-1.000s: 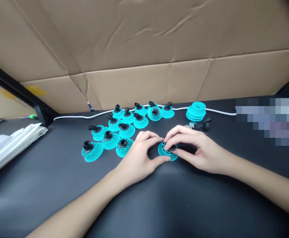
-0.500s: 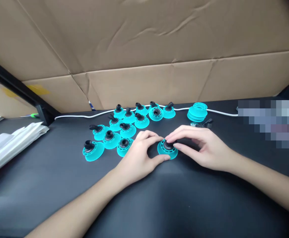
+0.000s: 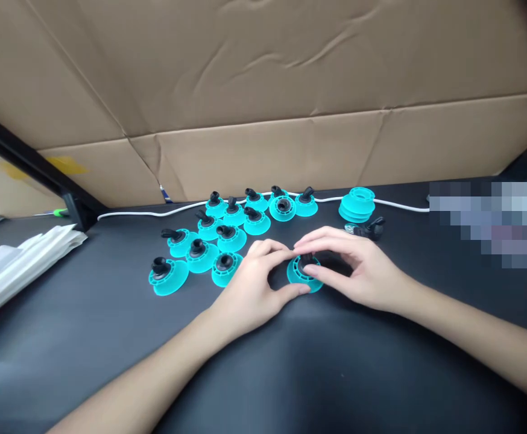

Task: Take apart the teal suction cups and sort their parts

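A turquoise cone-shaped plastic base (image 3: 296, 279) stands on the dark tabletop, with a black swivel piece (image 3: 307, 259) upright in its centre. My left hand (image 3: 257, 277) is closed around the left side of the base, thumb at its front edge. From the right, my right hand (image 3: 363, 262) pinches the black piece between thumb and fingers, which partly cover it. To the left, several similar turquoise bases with black swivel pieces in them, such as a cone unit (image 3: 168, 277) at the front left, stand in loose rows.
A stack of turquoise bases (image 3: 356, 206) stands at the back right, with small black parts (image 3: 372, 229) before it. A white cable (image 3: 155, 212) runs along the cardboard wall (image 3: 263, 157). White paper or envelopes (image 3: 28, 265) lie at left. A blurred patch hides the right edge.
My right fingers have shifted slightly left over the black piece, which now shows more upright between them. My left hand keeps its hold on the base. The view has moved slightly.
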`<state>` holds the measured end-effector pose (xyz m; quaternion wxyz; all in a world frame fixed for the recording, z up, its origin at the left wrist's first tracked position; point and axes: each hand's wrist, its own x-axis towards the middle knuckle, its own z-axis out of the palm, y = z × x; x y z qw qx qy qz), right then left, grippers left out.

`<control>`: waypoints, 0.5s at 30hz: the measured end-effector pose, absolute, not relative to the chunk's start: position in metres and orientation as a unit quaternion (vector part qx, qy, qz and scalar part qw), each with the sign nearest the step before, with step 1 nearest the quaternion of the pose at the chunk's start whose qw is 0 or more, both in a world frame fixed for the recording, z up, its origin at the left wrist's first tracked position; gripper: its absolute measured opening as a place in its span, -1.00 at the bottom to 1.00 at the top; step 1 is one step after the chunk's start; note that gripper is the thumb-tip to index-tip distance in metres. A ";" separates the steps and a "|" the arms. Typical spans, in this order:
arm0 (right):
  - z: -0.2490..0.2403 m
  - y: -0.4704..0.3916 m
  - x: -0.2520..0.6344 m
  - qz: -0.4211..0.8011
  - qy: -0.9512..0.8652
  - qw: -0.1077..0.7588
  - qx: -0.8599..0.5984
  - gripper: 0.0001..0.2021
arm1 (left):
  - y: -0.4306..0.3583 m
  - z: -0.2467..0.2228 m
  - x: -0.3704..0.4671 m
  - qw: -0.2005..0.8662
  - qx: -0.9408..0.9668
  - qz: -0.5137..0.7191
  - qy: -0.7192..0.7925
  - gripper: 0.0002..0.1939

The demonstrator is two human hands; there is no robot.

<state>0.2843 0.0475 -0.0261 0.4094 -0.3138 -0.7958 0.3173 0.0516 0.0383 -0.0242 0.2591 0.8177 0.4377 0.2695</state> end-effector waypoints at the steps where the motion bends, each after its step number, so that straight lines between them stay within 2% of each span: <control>1: -0.026 0.046 0.284 0.294 -0.805 0.409 -0.315 -0.75 | 0.038 -0.024 0.052 0.258 0.818 0.270 0.438 -0.49; 8: -0.021 0.039 0.284 0.247 -0.844 0.380 -0.288 -0.59 | 0.038 -0.025 0.051 0.255 0.818 0.273 0.438 -0.56; 15: -0.020 0.040 0.284 0.231 -0.846 0.377 -0.296 -0.66 | 0.038 -0.023 0.051 0.258 0.819 0.267 0.438 -0.48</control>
